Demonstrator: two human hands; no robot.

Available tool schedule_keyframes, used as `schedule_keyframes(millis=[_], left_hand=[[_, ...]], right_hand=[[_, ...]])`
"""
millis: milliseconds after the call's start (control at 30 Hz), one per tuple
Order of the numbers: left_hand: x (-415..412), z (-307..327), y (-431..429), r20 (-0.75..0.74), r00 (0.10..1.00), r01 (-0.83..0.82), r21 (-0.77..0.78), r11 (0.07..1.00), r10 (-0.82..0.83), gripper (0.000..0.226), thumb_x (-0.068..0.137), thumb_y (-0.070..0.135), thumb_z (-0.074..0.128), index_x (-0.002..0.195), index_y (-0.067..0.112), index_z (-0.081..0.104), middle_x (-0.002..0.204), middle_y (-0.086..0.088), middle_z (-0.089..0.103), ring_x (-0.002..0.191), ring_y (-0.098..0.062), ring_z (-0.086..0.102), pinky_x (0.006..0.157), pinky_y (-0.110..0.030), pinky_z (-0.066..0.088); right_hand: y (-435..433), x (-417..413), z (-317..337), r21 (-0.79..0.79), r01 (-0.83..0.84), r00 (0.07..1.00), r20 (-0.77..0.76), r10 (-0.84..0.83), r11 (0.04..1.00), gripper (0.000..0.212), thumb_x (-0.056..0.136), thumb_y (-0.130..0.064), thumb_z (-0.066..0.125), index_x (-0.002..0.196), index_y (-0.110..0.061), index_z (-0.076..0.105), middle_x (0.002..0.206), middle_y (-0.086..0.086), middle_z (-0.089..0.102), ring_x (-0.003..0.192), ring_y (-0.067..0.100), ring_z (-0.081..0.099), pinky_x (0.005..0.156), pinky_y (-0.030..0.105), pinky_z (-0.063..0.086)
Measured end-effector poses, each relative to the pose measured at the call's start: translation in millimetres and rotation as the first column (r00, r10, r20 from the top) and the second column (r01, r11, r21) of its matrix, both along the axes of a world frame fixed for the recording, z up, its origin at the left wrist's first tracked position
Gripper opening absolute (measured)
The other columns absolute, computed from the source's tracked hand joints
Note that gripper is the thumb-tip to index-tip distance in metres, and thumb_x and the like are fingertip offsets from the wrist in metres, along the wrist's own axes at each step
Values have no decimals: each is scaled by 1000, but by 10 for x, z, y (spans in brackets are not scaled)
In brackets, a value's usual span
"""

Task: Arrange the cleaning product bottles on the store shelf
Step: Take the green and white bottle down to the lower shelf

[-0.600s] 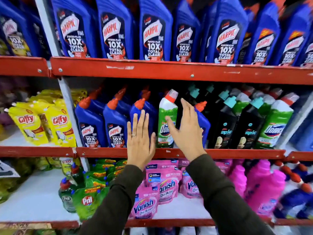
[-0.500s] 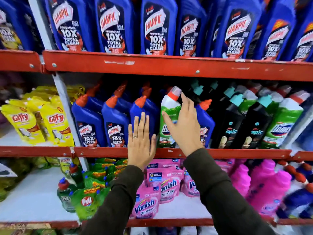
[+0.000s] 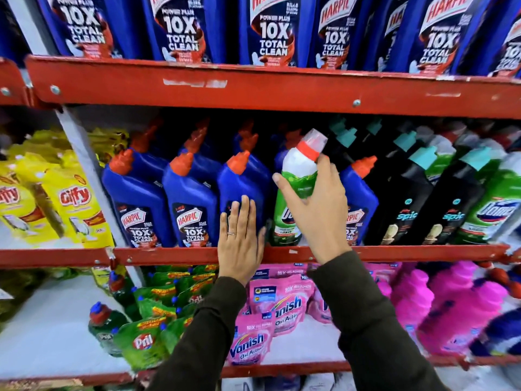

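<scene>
the right hand (image 3: 315,204) is wrapped around the upper part of a green plastic bottle with a white neck and a red and white cap (image 3: 296,193), with the thumb on the left side and the fingers on the right. this bottle stands on the middle red metal shelf (image 3: 423,253), leaning a bit to the right, in the gap between blue plastic bottles with orange caps (image 3: 186,198) on its left and one more blue bottle with an orange cap (image 3: 361,198) just beside it on the right. the left hand (image 3: 239,241) is flat and loose with fingers straight, holding nothing; it lies over the front of the nearest blue bottle and the shelf edge, and has a thin ring (image 3: 231,233) on one finger. it may be touching that bottle, but this is hard to tell. black bottles with teal caps (image 3: 408,198) stand further right. big blue bottles (image 3: 270,29) fill the top shelf. yellow pouches (image 3: 76,204) sit at the left, and pink pouches (image 3: 248,342) and green pouches (image 3: 143,340) lie on the bottom shelf.
</scene>
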State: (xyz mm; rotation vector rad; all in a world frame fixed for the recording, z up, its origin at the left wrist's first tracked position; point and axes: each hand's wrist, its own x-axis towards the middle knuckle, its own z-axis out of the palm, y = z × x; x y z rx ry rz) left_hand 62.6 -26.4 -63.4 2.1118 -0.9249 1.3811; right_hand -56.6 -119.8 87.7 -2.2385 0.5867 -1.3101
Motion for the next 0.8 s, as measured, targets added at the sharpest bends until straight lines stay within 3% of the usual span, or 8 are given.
schedule_keyframes(millis=[100,200,333,500,700,800], left_hand=[[-3,11,8,4,1000,4,3,1000,-4,64,112,35,16,164,6,-9,172,-9,-17,160,-22,-14,131,-40,-10],[-12,12,-13,-5,1000,12,-15,1000,-12,73,108,33,31,165,8,-8,172,-7,-16,161,-21,-12,131,-40,-8],[-6,-3,-22,2,1000,-4,-26,1000,4,81,103,32,40,165,8,-7,172,-6,-16,161,-21,-12,131,-41,-7],[-9,1,-20,-9,1000,-3,-14,1000,2,80,105,32,40,164,8,-9,171,-6,-20,160,-20,-15,131,-40,-8],[-25,10,-3,-40,999,-23,9,1000,23,78,107,33,35,163,10,-15,169,-4,-27,158,-19,-23,129,-39,-14],[-21,8,-2,-40,999,-18,5,1000,19,78,108,33,35,163,10,-15,169,-4,-28,158,-19,-23,129,-39,-14]], right_hand=[[53,-149,104,13,9,995,100,-11,1000,68,85,-65,72,131,-17,57,115,-1,64,106,19,63,77,33,49],[55,-330,216,17,21,993,114,-23,1000,62,83,-66,73,124,-22,60,106,-4,66,99,18,65,77,34,49],[30,-540,62,60,24,1000,-4,-23,998,60,76,-75,72,115,-30,63,94,-8,71,90,16,69,76,41,57],[-23,-631,-693,111,34,974,-226,-9,993,59,73,-76,72,110,-30,64,93,-8,75,84,15,72,71,35,59],[12,-706,-1501,228,-8,927,-363,93,974,72,68,-51,89,123,-27,49,103,1,73,93,26,72,69,33,53],[-16,-733,-1700,258,27,922,-380,76,966,75,69,-44,92,128,-19,52,110,4,73,99,28,71,74,30,51]])
